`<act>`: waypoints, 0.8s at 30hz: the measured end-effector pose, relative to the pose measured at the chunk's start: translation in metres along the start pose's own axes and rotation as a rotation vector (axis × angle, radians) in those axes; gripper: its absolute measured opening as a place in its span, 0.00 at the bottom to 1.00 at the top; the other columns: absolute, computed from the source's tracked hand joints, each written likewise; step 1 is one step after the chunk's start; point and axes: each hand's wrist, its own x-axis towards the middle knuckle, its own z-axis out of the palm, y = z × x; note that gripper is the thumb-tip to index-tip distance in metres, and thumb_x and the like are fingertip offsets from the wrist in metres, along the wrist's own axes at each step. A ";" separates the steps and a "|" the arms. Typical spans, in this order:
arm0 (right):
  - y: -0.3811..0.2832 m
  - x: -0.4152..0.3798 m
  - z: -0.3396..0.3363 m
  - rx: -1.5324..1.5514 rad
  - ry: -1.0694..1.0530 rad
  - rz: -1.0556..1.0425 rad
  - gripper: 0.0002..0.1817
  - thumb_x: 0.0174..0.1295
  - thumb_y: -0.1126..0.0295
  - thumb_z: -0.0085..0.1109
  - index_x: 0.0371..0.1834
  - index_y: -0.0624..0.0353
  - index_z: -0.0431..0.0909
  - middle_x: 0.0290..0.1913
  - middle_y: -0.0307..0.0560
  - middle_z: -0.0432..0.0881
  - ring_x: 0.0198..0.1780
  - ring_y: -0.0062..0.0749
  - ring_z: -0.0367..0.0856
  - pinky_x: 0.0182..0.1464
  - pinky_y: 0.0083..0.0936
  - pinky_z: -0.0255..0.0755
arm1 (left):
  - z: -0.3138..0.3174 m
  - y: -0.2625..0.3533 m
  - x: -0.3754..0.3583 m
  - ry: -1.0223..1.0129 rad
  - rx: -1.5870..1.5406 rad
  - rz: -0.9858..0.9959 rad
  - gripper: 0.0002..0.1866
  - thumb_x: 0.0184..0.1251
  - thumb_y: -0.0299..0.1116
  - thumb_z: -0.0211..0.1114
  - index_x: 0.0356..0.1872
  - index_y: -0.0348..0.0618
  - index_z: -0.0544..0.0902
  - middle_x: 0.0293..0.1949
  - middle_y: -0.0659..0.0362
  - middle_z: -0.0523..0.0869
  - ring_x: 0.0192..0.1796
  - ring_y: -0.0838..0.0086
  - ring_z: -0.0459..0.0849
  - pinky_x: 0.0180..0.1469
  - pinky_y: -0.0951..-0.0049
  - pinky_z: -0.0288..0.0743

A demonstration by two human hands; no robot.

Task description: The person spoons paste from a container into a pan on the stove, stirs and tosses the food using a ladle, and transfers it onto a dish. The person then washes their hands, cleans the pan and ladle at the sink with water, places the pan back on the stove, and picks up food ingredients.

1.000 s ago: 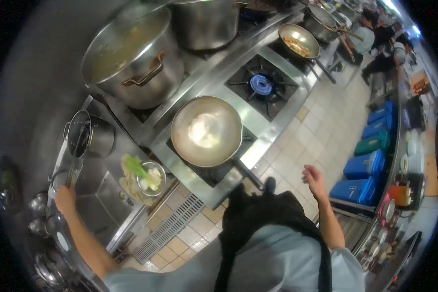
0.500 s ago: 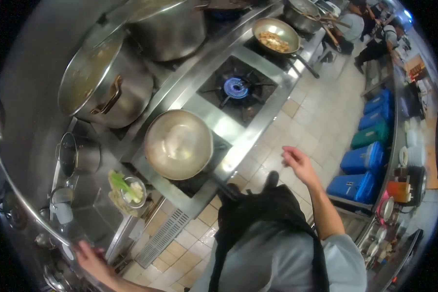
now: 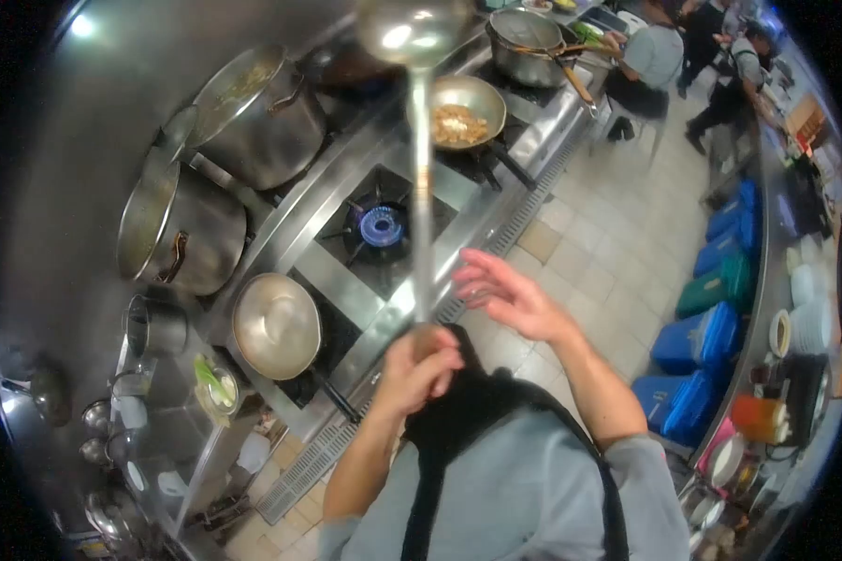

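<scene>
My left hand [image 3: 419, 372] is wrapped around the lower end of a long-handled metal ladle [image 3: 422, 140]. Its handle points away from my body over the stove, and the bowl is at the top of the view. Just right of the handle, my right hand [image 3: 515, 297] has its fingers spread, holding nothing. Beyond the ladle a lit gas burner [image 3: 381, 226] shows a blue flame. To the left of that flame sits a wok [image 3: 277, 325] with nothing visible inside. Farther up, a frying pan [image 3: 458, 112] contains browned pieces of food, partly behind the ladle.
Two large stockpots [image 3: 206, 229] stand along the wall side, beside a smaller pot [image 3: 154, 324]. A bowl with green and white vegetables [image 3: 220, 385] is at lower left. Blue and green bins [image 3: 692, 337] line the right counter. Other people [image 3: 655, 56] work at the far end.
My left hand has swung the ladle from the far left to in front of my chest. My right hand has moved left toward its handle. The view has shifted, showing more of the far end.
</scene>
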 end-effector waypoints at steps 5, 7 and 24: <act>-0.020 0.028 -0.037 0.125 0.041 -0.009 0.35 0.73 0.67 0.58 0.79 0.57 0.53 0.60 0.50 0.78 0.54 0.30 0.80 0.59 0.29 0.74 | 0.056 -0.025 0.100 -0.442 -0.016 -0.085 0.05 0.71 0.30 0.64 0.37 0.40 0.79 0.22 0.62 0.78 0.17 0.80 0.74 0.19 0.78 0.65; -0.025 0.031 -0.074 0.069 0.222 0.051 0.32 0.72 0.69 0.57 0.77 0.57 0.56 0.48 0.45 0.81 0.43 0.26 0.82 0.49 0.23 0.77 | 0.065 -0.033 0.143 -0.490 -0.037 -0.073 0.06 0.72 0.32 0.64 0.40 0.40 0.80 0.24 0.62 0.79 0.19 0.79 0.75 0.22 0.79 0.67; -0.040 0.008 -0.241 -0.439 0.874 0.433 0.28 0.71 0.71 0.59 0.73 0.60 0.65 0.30 0.32 0.73 0.24 0.14 0.69 0.23 0.15 0.64 | 0.053 -0.111 0.482 0.100 -0.387 -0.277 0.26 0.71 0.50 0.66 0.59 0.45 0.71 0.50 0.58 0.82 0.55 0.69 0.80 0.59 0.61 0.72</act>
